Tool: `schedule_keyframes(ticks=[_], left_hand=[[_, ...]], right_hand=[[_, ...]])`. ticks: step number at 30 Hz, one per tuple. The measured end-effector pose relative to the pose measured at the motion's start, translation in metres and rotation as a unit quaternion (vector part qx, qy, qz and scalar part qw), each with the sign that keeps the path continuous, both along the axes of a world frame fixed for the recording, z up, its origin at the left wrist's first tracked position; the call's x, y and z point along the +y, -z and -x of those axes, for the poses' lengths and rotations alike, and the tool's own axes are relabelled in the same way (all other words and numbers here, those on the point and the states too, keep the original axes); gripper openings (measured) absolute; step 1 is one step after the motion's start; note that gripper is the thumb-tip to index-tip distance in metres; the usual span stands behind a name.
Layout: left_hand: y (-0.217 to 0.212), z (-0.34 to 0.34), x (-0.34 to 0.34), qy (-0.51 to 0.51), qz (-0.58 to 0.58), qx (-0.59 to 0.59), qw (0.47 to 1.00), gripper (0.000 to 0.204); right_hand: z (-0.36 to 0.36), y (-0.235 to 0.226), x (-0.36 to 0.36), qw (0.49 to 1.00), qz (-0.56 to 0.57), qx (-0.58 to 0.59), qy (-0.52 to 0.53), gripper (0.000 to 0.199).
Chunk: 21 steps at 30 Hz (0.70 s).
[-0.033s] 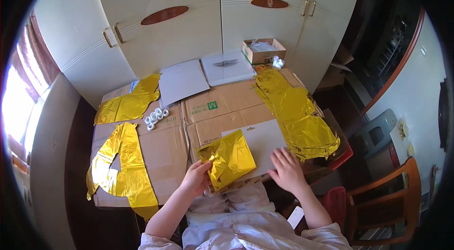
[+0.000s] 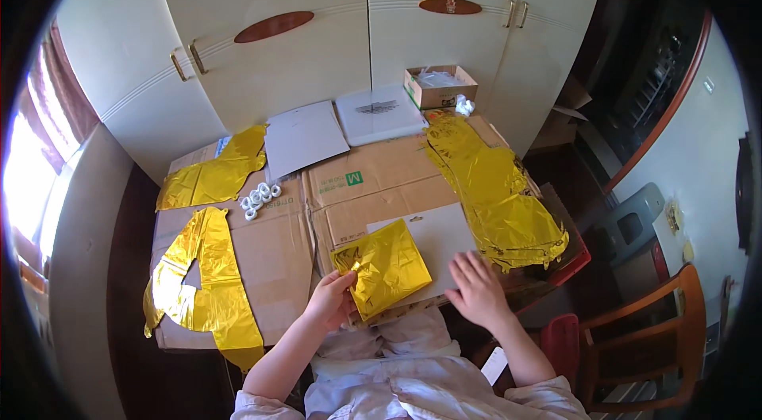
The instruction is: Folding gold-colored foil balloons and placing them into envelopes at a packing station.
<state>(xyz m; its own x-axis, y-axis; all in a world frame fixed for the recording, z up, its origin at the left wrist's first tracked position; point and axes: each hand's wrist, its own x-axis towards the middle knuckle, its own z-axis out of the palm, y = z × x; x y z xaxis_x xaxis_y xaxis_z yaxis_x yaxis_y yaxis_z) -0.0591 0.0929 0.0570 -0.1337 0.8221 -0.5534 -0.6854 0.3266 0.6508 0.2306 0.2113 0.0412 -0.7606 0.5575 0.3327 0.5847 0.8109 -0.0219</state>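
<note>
My left hand [image 2: 332, 299] pinches the left edge of a folded gold foil balloon [image 2: 389, 267], thumb on top. This folded piece is roughly square and overlaps a pale grey card [image 2: 452, 241] with a small hanging slot near its far edge. Over the card's near right corner is my right hand [image 2: 478, 290], fingers stretched out and nothing in it. Just beyond that hand a long flat gold foil balloon [image 2: 496, 190] runs along the table's right side. Two more flat foil balloons, one curved [image 2: 214, 285] and one angular [image 2: 218, 174], lie at the left.
Cardboard [image 2: 270, 285] covers the table. Several small white rolls [image 2: 260, 198] sit left of centre. At the back are grey cards [image 2: 305, 138], a clear-wrapped white stack [image 2: 381, 114] and an open box [image 2: 441, 90] of clear plastic. A wooden chair [image 2: 635, 344] stands at the right.
The folded foil looks a little smoother and flatter. My right hand has barely shifted, and my left keeps its pinch on the foil's edge.
</note>
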Motion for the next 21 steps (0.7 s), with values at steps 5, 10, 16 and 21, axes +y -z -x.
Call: schedule_keyframes(ticks=[5,10,16,21], left_hand=[[-0.007,-0.012,-0.015,-0.117,-0.028,-0.028,0.992,0.026],[0.006,-0.024,-0.063,-0.221,-0.073,-0.052,0.971,0.030],[0.023,-0.078,-0.071,-0.287,-0.120,-0.173,0.935,0.035],[0.020,-0.128,-0.062,-0.256,-0.125,-0.219,0.933,0.041]], right_hand=[[0.025,-0.017,-0.054,0.999,0.040,-0.015,-0.012,0.060],[0.041,-0.024,-0.086,0.978,0.160,0.065,-0.120,0.051],[0.046,-0.033,-0.027,0.995,0.047,0.086,-0.030,0.045],[0.037,-0.011,-0.028,0.987,0.134,0.068,-0.059,0.048]])
